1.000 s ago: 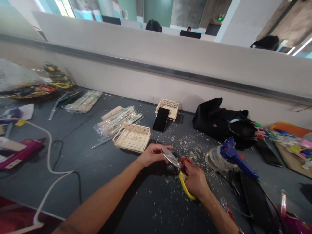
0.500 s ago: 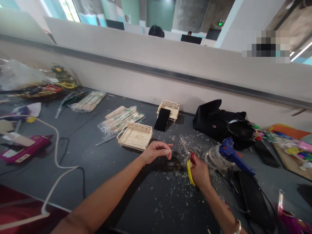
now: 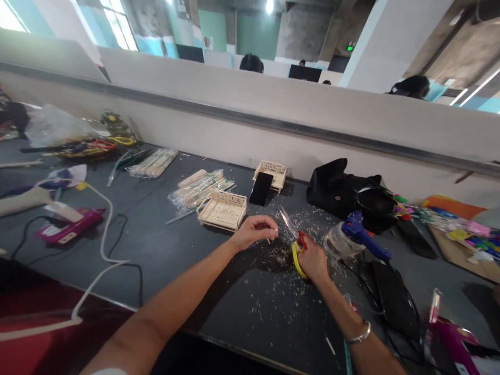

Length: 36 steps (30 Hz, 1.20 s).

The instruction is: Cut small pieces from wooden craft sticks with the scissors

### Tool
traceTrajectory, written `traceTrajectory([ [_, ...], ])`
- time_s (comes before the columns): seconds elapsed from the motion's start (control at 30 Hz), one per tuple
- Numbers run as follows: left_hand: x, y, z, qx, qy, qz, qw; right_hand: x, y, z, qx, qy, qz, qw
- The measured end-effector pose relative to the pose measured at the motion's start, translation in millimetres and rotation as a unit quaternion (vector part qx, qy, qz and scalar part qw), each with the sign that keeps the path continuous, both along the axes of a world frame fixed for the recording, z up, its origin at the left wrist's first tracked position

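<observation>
My left hand (image 3: 255, 233) is pinched over the dark table, with a small pale stick end showing under its fingertips. Just behind it sits a small wooden bench model (image 3: 223, 210) with a slatted seat. My right hand (image 3: 312, 258) is closed on scissors (image 3: 297, 255) with yellow and red handles, their blades pointing up and left, a short gap from my left hand. Small pale clippings (image 3: 281, 255) lie scattered beneath both hands. A black phone (image 3: 261, 188) leans on a second wooden model (image 3: 278, 175) near the partition.
Bagged sticks (image 3: 201, 190) lie left of the models. To the right are a black bag (image 3: 332, 187), a clear tub (image 3: 339, 240) with a blue glue gun (image 3: 365, 237) on it, and cables. A magenta glue gun (image 3: 70, 226) and white cord (image 3: 105, 229) lie at left.
My right hand and the scissors have moved slightly left and up, closer to my left hand. The camera view has shifted a little, showing more of the room above the partition.
</observation>
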<state>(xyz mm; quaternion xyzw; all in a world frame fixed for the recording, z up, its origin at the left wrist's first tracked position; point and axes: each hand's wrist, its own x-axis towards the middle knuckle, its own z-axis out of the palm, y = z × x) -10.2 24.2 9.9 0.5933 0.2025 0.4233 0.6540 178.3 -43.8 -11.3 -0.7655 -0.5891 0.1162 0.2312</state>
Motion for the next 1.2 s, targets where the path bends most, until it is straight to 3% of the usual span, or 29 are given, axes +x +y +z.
traceTrajectory([
  [0.13, -8, 4, 26.9, 0.134, 0.094, 0.126, 0.978, 0, 0, 3.1, -0.003, 0.007, -0.007, 1.0],
  [0.27, -41, 16, 49.4, 0.32, 0.263, 0.26, 0.872, -1, 1, 4.1, -0.004, 0.007, -0.007, 1.0],
  [0.37, -68, 25, 47.9, 0.329, 0.412, 0.309, 0.791, -2, 1, 5.3, -0.011, 0.005, -0.006, 1.0],
  [0.47, -84, 31, 36.1, 0.297, 0.548, 0.295, 0.725, -2, 2, 5.8, -0.014, -0.003, -0.007, 1.0],
  [0.53, -87, 34, 28.9, 0.279, 0.598, 0.281, 0.697, -2, 2, 5.4, -0.013, -0.008, -0.005, 1.0],
  [0.6, -88, 36, 25.3, 0.274, 0.619, 0.271, 0.684, -1, 2, 4.8, -0.013, -0.011, -0.001, 1.0],
  [0.7, -90, 39, 27.1, 0.278, 0.607, 0.283, 0.688, -1, 2, 4.6, -0.016, -0.012, -0.002, 1.0],
  [0.97, -77, 25, 45.5, 0.333, 0.469, 0.338, 0.745, -2, 2, 7.3, -0.012, 0.0, -0.013, 1.0],
  [1.1, -77, 28, 45.2, 0.359, 0.523, 0.319, 0.704, -2, 1, 6.9, -0.008, 0.002, -0.009, 1.0],
  [1.2, -82, 35, 39.4, 0.349, 0.606, 0.261, 0.666, -1, 1, 4.4, -0.004, 0.002, -0.007, 1.0],
])
